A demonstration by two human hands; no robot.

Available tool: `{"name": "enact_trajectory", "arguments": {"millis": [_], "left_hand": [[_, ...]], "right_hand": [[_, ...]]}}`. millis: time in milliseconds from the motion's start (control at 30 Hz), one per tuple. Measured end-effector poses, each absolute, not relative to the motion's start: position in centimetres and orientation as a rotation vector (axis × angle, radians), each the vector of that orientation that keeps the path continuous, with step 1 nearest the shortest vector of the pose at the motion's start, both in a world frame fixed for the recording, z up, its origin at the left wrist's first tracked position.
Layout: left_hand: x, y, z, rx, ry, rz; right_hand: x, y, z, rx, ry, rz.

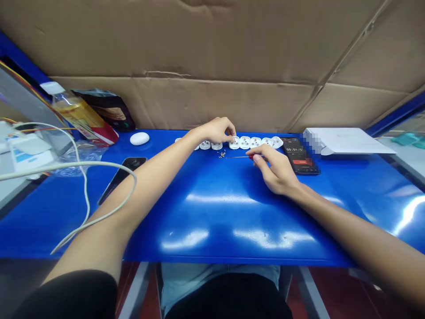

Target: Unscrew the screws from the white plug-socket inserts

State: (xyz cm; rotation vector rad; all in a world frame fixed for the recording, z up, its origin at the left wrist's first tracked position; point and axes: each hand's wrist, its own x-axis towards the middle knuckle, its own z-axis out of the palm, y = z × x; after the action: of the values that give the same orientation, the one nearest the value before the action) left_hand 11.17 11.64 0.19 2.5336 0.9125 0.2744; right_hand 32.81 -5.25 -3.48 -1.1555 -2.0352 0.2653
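Small white plastic casings (245,142) with little metal parts inside stand in a row along the back of the blue table. My left hand (222,129) reaches over this row, its fingertips pinched together at the upper left edge of one casing (234,143). Whatever lies between those fingertips is too small to make out. Closed around a screwdriver (251,157) with a red handle, my right hand (274,167) rests just in front of the row. The screwdriver's thin shaft points left, towards a little pile of brass-coloured screws (222,154). My left forearm hides part of the row.
At right are a phone (297,155) showing a timer and a white box (352,139). A bottle (81,115), a dark pouch (108,108), a white rounded object (139,138) and another phone (121,175) lie left. A pale cable (83,164) loops across my left forearm.
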Motion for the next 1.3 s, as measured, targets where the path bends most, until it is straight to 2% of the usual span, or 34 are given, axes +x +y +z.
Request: {"name": "enact_trajectory", "arguments": {"millis": [200, 300, 567, 700, 1033, 1300], "left_hand": [[9.1, 8.9, 2.7, 2.352, 0.849, 0.450], [6.9, 5.3, 3.4, 2.394, 0.902, 0.428], [3.1, -2.5, 1.0, 2.106, 1.006, 0.285], [2.1, -2.6, 0.6, 2.170, 1.032, 0.314], [1.4, -1.3, -1.9, 2.198, 0.759, 0.392], [1.7, -1.7, -1.8, 2.272, 0.744, 0.419]], "right_hand": [[32.9, -5.4, -3.5, -1.167, -2.025, 0.295], [32.9, -5.4, -3.7, -1.193, -1.995, 0.321], [31.8, -6.2, -3.6, -1.111, -1.873, 0.353], [31.7, -6.9, -3.0, -1.049, -1.908, 0.422], [31.9, -7.8, -3.4, -0.870, -2.052, 0.473], [31.7, -7.9, -3.2, -0.882, -2.019, 0.462]]}}
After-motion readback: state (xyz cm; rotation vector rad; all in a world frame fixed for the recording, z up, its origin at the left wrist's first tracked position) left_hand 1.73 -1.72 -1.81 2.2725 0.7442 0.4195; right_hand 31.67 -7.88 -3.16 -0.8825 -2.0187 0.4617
